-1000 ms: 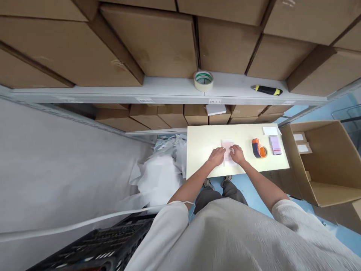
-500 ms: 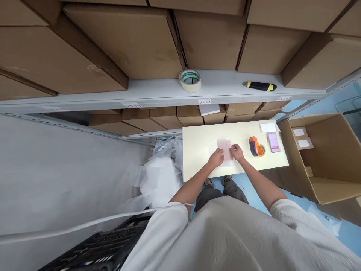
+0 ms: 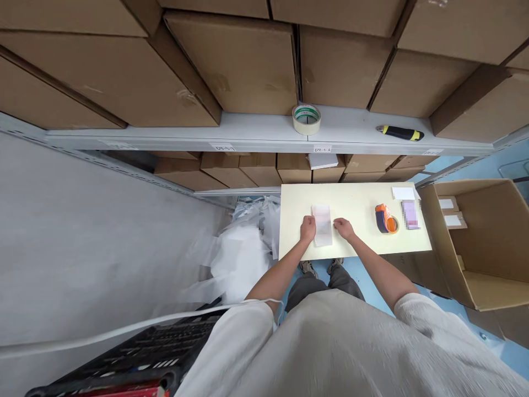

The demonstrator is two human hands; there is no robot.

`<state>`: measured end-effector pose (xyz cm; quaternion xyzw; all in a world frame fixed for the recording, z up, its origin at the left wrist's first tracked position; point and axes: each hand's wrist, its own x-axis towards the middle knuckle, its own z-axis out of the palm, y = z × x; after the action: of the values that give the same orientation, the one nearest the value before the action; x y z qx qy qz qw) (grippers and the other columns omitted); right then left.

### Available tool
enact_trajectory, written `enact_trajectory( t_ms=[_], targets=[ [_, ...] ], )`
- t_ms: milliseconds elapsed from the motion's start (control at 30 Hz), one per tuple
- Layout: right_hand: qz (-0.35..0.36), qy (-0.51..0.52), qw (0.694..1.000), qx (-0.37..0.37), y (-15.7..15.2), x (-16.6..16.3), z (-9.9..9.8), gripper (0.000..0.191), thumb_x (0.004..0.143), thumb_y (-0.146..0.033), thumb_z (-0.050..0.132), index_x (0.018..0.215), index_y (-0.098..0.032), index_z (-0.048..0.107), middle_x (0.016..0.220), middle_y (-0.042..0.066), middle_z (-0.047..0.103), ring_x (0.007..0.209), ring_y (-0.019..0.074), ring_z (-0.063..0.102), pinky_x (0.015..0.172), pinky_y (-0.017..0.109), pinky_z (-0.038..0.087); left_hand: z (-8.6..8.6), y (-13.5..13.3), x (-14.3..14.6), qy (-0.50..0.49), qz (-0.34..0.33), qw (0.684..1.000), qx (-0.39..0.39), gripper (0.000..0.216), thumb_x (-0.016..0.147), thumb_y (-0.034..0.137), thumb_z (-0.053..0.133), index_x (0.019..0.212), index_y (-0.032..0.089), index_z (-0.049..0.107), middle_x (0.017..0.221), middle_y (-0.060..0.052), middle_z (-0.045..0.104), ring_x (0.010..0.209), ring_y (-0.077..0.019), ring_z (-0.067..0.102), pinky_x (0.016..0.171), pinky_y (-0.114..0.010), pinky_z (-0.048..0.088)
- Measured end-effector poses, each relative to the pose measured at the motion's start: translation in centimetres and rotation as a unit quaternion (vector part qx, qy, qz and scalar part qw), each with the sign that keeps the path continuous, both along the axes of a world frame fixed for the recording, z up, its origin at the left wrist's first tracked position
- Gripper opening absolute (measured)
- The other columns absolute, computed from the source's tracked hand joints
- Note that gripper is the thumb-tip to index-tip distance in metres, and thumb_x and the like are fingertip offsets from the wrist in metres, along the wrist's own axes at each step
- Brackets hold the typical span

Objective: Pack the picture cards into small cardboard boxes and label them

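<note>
A flat, pale pink packet in whitish, translucent wrapping lies on the cream table. My left hand is closed on its left edge. Just beyond the packet's right side is my right hand, its fingers drawn together in a pinch; whether a bit of the thin wrapping sits between them is too small to tell. Further right on the table is an orange and dark blue tape dispenser with a roll of tape in it.
A white card and a blurred purple pack are at the table's right end. An open carton stands beside it. White wrapping sheets heap on the left. The shelf above carries a tape roll, a utility knife and cartons.
The translucent wrapping now covers the pink item, which looks paler and narrower. My left hand has moved to the packet's left edge, and my right hand has come off it to the right.
</note>
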<state>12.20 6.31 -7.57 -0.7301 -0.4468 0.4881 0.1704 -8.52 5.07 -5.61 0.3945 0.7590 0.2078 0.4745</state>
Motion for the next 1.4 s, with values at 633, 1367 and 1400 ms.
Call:
enact_trajectory(
  t_ms=[633, 1367, 1400],
  targets=[
    [0.008, -0.111, 0.993, -0.028, 2.0, -5.6, -0.6, 0.021, 0.073, -0.02, 0.066, 0.09, -0.023, 0.077, 0.09, 0.003, 0.079, 0.087, 0.0224, 0.074, 0.08, 0.03, 0.058, -2.7, -0.7, -3.0, 0.015, -0.076, 0.996, 0.032, 0.044, 0.101, 0.022, 0.054, 0.145, 0.017, 0.059, 0.145, -0.016, 0.066, 0.12, -0.0229, 0.073, 0.109, -0.035, 0.055],
    [0.034, -0.088, 0.995, 0.035, 10.6, -18.3, -2.3, 0.026, 0.08, -0.022, 0.065, 0.103, -0.024, 0.078, 0.098, 0.006, 0.08, 0.098, 0.0245, 0.074, 0.093, 0.034, 0.058, -1.5, 0.1, -12.2, 0.171, -0.277, 0.941, 0.095, 0.072, 0.097, 0.017, 0.055, 0.168, 0.018, 0.04, 0.177, -0.018, 0.038, 0.164, -0.034, 0.035, 0.132, -0.053, 0.032],
    [0.042, -0.089, 0.994, 0.041, 10.5, -18.2, -2.3, 0.027, 0.081, -0.024, 0.065, 0.105, -0.023, 0.078, 0.1, 0.007, 0.081, 0.1, 0.0249, 0.074, 0.094, 0.035, 0.058, -1.6, 0.0, -12.2, 0.173, -0.282, 0.939, 0.094, 0.073, 0.096, 0.017, 0.055, 0.168, 0.018, 0.04, 0.177, -0.018, 0.037, 0.164, -0.0344, 0.035, 0.132, -0.053, 0.031]
  ],
)
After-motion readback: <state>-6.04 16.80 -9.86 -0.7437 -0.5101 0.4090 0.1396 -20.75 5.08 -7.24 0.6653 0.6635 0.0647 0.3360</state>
